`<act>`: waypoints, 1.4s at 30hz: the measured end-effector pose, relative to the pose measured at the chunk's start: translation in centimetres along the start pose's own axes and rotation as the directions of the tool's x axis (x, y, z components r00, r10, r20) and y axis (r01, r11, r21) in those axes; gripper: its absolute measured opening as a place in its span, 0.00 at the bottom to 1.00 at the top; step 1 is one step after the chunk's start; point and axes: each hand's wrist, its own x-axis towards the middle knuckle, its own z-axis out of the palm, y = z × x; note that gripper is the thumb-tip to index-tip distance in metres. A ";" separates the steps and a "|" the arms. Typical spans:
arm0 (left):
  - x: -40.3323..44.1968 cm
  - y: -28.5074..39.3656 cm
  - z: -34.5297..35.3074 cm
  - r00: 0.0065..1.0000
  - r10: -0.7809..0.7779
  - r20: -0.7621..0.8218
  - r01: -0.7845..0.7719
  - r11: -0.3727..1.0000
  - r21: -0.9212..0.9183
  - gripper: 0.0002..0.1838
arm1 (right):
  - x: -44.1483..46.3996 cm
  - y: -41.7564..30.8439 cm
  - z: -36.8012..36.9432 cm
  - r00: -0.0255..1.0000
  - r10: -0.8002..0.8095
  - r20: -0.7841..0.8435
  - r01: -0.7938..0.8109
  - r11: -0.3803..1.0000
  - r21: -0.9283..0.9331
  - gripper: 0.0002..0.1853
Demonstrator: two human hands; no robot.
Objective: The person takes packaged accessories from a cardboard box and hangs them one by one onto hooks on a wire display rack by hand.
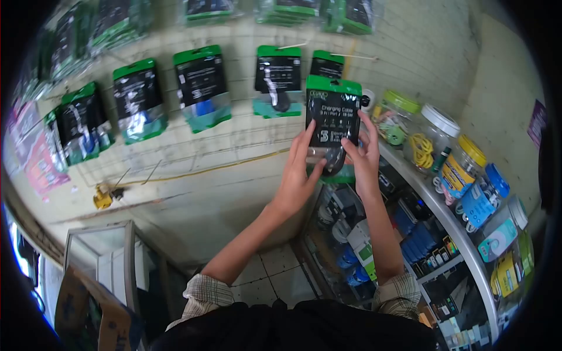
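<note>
As both hands (295,180) (364,161) hold cable pouch (332,120), long axis upright, green end (341,86) up

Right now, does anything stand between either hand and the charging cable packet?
Nothing visible does: the left hand and right hand both grip the charging cable packet directly. Another packet shows behind its top edge, not in between.
</note>
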 end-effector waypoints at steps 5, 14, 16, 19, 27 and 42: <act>5.6 -0.8 4.1 0.993 0.084 0.080 -0.076 0.992 -0.105 0.40 | 4.2 -0.1 -3.8 0.972 -0.194 -0.129 0.190 0.981 -0.044 0.34; 12.1 -4.4 7.5 0.971 0.224 0.083 -0.214 0.970 -0.113 0.39 | 10.9 2.0 -7.1 0.955 -0.173 -0.239 0.144 0.981 -0.133 0.32; 12.8 -5.7 7.8 0.975 0.203 0.086 -0.196 0.977 -0.088 0.39 | 11.9 2.9 -7.0 0.960 -0.138 -0.245 0.104 0.984 -0.145 0.32; 12.9 -7.3 7.8 0.983 0.138 0.118 -0.125 0.986 -0.111 0.39 | 12.6 4.3 -7.1 0.966 -0.115 -0.233 0.067 0.977 -0.201 0.31; 12.7 -12.6 7.1 0.995 0.067 0.076 -0.075 0.991 0.112 0.43 | 17.0 11.4 -5.6 0.989 0.022 -0.145 -0.051 0.978 -0.200 0.32; 10.7 -15.2 7.3 0.994 -0.003 0.113 -0.044 0.910 0.411 0.43 | 20.7 18.5 -7.0 0.981 -0.167 -0.103 0.089 0.846 -0.525 0.37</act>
